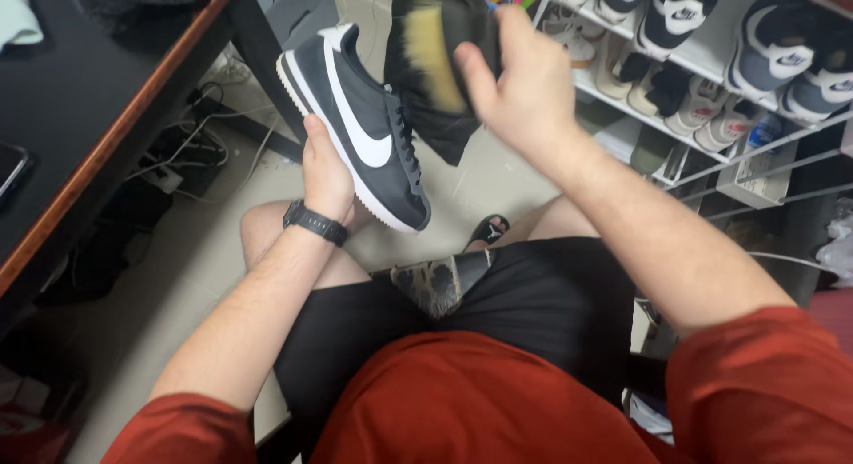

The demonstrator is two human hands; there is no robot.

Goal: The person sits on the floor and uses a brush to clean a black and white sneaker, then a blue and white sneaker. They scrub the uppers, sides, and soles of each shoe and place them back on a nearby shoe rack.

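Sneaker (360, 126), black w/ white sole edge and a white curved side mark, is held up in mid-air over the person's lap, well above the floor. Left hand (324, 175) grips it from underneath, palm on the sole, so the side and upper face the brush, prob. to keep that surface open for brushing. Its long axis runs diagonally: one end up-left toward the dark desk (80, 135), the other down-right toward the knees; can't tell toe from heel w/ certainty. Right hand (520, 91) is clenched round a black brush w/ pale bristles (435, 55), bristles turned at the laces area, just beside the shoe; contact unclear due to blur. Black watch (314, 222) on left wrist. Wire shoe rack (711, 153) w/ more sneakers stands to the right; cables (191, 148) lie under the desk.
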